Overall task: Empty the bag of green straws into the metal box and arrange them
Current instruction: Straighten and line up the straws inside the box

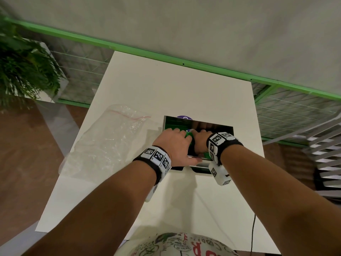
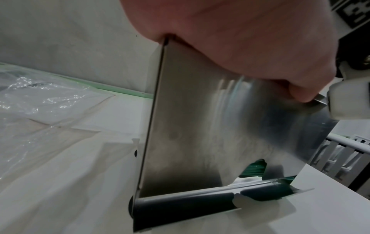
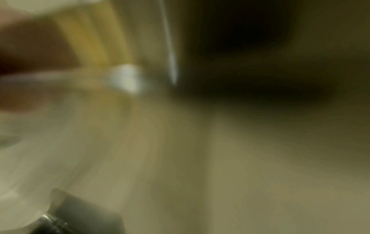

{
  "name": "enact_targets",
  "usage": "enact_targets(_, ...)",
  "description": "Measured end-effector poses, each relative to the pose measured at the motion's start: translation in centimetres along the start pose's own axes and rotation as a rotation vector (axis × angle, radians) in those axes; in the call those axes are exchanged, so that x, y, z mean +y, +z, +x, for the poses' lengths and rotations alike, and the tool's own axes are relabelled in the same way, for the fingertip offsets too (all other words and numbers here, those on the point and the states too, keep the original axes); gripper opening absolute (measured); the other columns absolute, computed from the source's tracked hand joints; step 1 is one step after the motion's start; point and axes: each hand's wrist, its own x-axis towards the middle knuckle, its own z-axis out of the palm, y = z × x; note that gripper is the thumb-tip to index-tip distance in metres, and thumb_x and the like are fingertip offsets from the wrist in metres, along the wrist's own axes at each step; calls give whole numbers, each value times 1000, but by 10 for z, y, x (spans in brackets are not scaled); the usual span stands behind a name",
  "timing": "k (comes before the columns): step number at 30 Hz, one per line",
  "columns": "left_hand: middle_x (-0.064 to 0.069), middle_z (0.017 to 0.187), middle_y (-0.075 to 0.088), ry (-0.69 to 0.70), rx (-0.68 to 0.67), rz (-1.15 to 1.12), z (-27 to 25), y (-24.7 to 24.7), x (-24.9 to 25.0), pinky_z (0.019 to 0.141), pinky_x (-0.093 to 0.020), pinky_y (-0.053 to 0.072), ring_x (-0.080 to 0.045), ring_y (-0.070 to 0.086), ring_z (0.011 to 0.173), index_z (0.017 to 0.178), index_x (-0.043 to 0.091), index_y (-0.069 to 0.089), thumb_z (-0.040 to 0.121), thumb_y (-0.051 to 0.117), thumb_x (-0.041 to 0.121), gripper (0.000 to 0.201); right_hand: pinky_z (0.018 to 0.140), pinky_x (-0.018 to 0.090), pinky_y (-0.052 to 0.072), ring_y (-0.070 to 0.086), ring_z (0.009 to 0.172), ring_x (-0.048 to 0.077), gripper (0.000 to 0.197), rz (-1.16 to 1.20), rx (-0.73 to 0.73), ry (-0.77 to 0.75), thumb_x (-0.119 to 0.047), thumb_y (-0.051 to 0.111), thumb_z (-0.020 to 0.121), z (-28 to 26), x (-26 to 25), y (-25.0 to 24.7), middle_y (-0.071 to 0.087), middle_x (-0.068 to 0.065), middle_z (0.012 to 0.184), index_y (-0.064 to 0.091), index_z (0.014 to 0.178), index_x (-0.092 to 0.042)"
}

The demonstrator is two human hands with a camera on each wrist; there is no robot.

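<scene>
L hand (image 1: 174, 145) grips the near-left rim of the metal box (image 2: 200, 126), centre frame, prob. to steady it while R hand (image 1: 200, 140) reaches in among green straws (image 1: 188, 135), grip unclear; empty bag (image 1: 108, 137) lies left.

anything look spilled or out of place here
Nothing looks spilled. The green straws are inside the metal box, with both hands working in it. The empty plastic bag lies crumpled on the table to the left. The right wrist view is blurred.
</scene>
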Motion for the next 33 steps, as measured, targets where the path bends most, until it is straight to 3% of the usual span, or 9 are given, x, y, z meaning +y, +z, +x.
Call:
enact_targets(5,-7,125,64,1,1,-2,1,2,-1,89,-40,43,-27,57,110,138,14,57,81,28,89,98,110,52,39,37,137,41,90,-32,9,27,-35,67,82,0,-6,0,36,16,150,16,155,-29)
enact_targets(8,-7,128,62,-8,11,-26,2,3,-1,92,-41,44,-27,56,113,139,15,55,79,29,89,99,107,51,41,44,130,39,90,-67,13,2,-39,68,72,-1,-9,-2,48,15,138,27,151,-27)
enact_targets(10,-6,130,60,-13,25,-51,2,5,-1,93,-41,45,-27,55,115,140,15,53,78,31,89,99,103,48,45,53,118,34,83,-107,14,-34,-37,68,64,-5,-9,-8,59,9,122,39,141,-23)
enact_targets(14,-5,132,58,-12,45,-73,2,7,-1,95,-43,45,-27,54,115,145,16,47,75,31,89,102,86,40,57,66,89,24,54,-151,-31,-86,-28,76,64,-17,-6,-23,68,0,95,58,114,-21)
enact_targets(21,-5,131,59,-14,69,-72,1,8,-1,95,-42,45,-27,55,114,148,14,44,76,31,89,105,78,38,60,69,78,23,32,-121,-82,-106,-32,80,59,-31,1,-39,71,3,87,62,84,-24)
enact_targets(25,-5,130,60,-16,80,-80,1,9,-1,95,-42,44,-27,56,112,145,13,46,76,31,90,104,79,39,60,69,80,24,37,-104,-116,-149,-31,81,56,-29,1,-46,72,4,89,64,88,-25)
enact_targets(28,-5,128,60,-16,94,-95,1,9,-1,96,-43,44,-27,55,111,140,13,49,75,32,90,102,84,41,58,68,86,24,49,-114,-91,-176,-30,84,55,-23,-1,-44,71,2,93,66,100,-23)
enact_targets(31,-6,125,59,-1,137,-111,1,10,-2,98,-45,43,-27,53,110,133,14,53,74,35,89,97,84,38,57,67,89,24,38,-130,-17,-190,-26,81,70,-19,0,-40,70,4,96,67,104,-19)
enact_targets(33,-9,134,55,5,162,-120,2,10,-3,104,-47,41,-29,50,118,133,13,52,74,37,88,96,82,38,57,65,84,23,23,-159,47,-205,-26,72,81,-19,3,-37,69,5,93,66,100,-15)
